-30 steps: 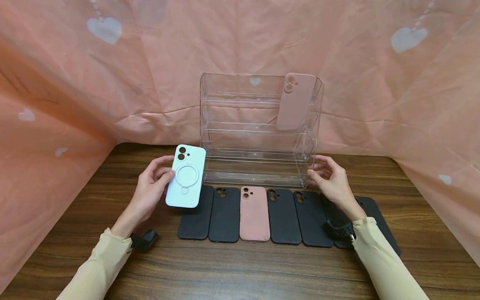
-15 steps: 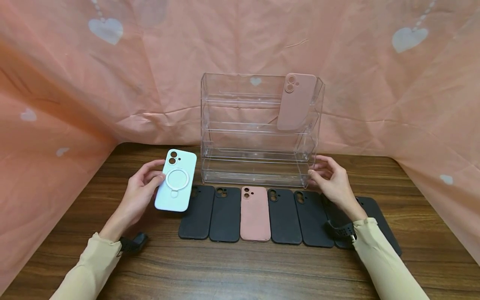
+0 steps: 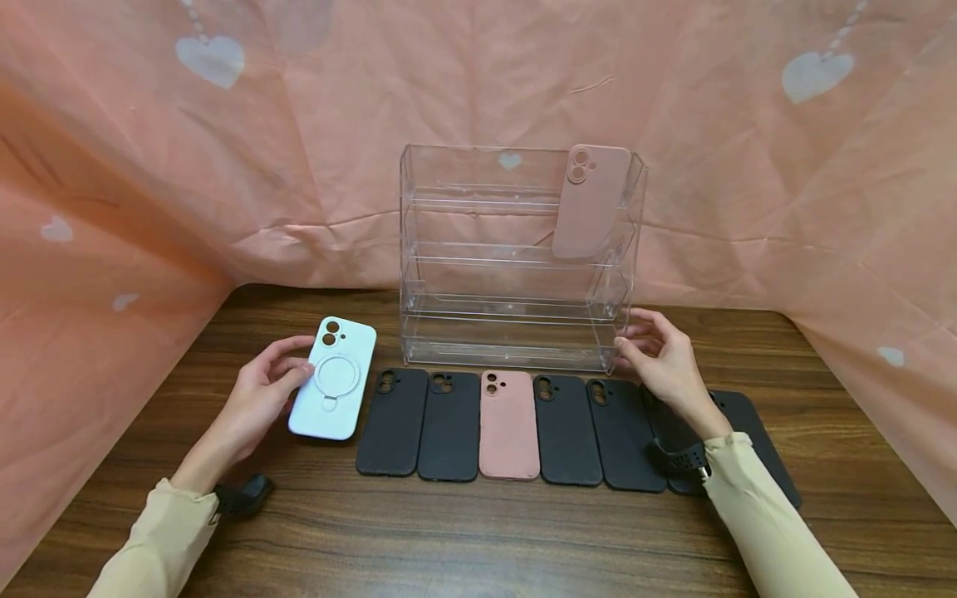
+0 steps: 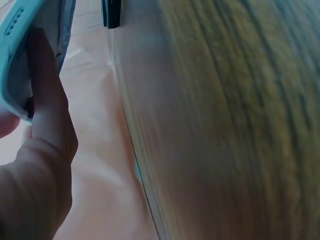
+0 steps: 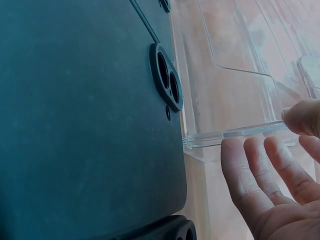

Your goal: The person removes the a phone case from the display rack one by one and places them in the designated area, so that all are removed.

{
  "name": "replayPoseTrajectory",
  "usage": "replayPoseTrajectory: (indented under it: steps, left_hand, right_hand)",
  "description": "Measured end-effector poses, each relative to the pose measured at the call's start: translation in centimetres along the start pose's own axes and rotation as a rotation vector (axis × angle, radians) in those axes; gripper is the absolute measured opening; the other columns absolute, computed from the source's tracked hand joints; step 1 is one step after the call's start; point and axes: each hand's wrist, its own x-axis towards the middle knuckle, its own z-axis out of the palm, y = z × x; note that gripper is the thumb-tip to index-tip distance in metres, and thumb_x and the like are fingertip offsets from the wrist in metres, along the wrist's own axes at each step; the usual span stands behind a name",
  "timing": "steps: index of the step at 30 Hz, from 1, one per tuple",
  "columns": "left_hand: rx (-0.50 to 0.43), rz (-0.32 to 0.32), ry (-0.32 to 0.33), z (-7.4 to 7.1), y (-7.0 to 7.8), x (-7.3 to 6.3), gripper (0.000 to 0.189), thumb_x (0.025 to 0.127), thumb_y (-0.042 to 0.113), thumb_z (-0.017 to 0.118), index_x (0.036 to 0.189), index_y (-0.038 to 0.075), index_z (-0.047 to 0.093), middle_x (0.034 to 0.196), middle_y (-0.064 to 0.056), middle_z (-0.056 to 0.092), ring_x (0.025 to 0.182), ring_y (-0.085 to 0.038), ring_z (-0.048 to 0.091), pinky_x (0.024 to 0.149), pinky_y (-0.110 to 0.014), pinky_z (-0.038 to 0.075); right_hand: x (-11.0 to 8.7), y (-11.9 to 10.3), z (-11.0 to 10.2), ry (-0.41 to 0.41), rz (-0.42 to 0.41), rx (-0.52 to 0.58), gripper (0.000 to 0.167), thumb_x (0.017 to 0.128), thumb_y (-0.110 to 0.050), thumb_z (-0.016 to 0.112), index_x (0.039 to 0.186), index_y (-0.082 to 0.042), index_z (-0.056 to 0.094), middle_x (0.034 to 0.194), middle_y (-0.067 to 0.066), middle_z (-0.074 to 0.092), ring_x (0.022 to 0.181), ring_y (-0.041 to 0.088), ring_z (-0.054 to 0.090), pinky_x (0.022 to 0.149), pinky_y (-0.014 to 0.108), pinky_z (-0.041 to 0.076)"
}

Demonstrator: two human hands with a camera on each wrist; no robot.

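Note:
In the head view my left hand (image 3: 257,386) pinches a white phone case (image 3: 321,422) at its left side, with the ring on its back facing up. The left wrist view shows a finger inside the hollow case (image 4: 15,35). On the right, my right hand (image 3: 665,365) holds the lower right side of a clear acrylic tiered display stand (image 3: 516,355). In the right wrist view, thumb and fingertips lie on either side of the clear panel (image 5: 225,100). A pink phone case (image 3: 594,203) leans in the stand's top tier at the right.
In front of the stand lies a row of several black phone cases (image 3: 392,432) with one pink case (image 3: 508,436) among them. The right forearm covers part of the row's right end. Pink curtain (image 3: 321,141) encloses the wooden table (image 3: 434,540) at the back and sides.
My left hand has moved left and down toward the table with the white phone case, uncovering the leftmost black case. The right hand has stayed at the stand.

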Motion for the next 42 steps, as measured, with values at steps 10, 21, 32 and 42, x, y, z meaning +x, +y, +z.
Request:
replayPoseTrajectory:
  steps: [10, 21, 32, 42]
  left_hand:
    - [0.016, -0.032, -0.071, -0.4, -0.5, 0.0, 0.048, 0.108, 0.02, 0.051, 0.153, 0.009, 0.038, 0.106, 0.008, 0.064, 0.092, -0.004, 0.062, 0.072, -0.031, 0.059]
    - [0.05, -0.07, -0.147, -0.3, -1.1, 0.2, 0.051, 0.108, 0.02, 0.05, 0.156, 0.01, 0.035, 0.123, -0.018, 0.059, 0.095, -0.006, 0.063, 0.074, -0.033, 0.061]
    - [0.115, -0.103, -0.203, -0.7, -0.8, 0.2, 0.059, 0.104, 0.019, 0.058, 0.156, 0.005, 0.033, 0.132, -0.028, 0.057, 0.094, -0.01, 0.066, 0.075, -0.032, 0.062]
    - [0.336, -0.09, -0.237, -1.4, -0.6, 0.1, 0.066, 0.097, 0.021, 0.07, 0.153, 0.002, 0.04, 0.125, -0.026, 0.064, 0.09, -0.018, 0.067, 0.066, -0.033, 0.061]
  right_hand:
    - [0.0, -0.3, 0.0, 0.005, 0.013, -0.008, 0.047, 0.094, 0.005, 0.067, 0.138, 0.01, 0.049, 0.099, -0.006, 0.063, 0.084, 0.003, 0.071, 0.069, 0.024, 0.063]
    - [0.0, -0.2, 0.0, 0.001, -0.001, -0.029, 0.046, 0.095, 0.002, 0.067, 0.138, 0.007, 0.05, 0.101, -0.004, 0.063, 0.085, 0.005, 0.072, 0.07, 0.025, 0.064]
    - [-0.2, -0.2, 0.0, -0.003, 0.003, -0.042, 0.046, 0.095, 0.001, 0.067, 0.138, 0.007, 0.05, 0.103, 0.006, 0.063, 0.086, 0.003, 0.071, 0.07, 0.024, 0.063]
    - [-0.1, 0.1, 0.0, 0.006, -0.011, -0.008, 0.045, 0.095, 0.003, 0.067, 0.137, 0.008, 0.05, 0.099, -0.005, 0.063, 0.084, 0.003, 0.072, 0.069, 0.025, 0.063]
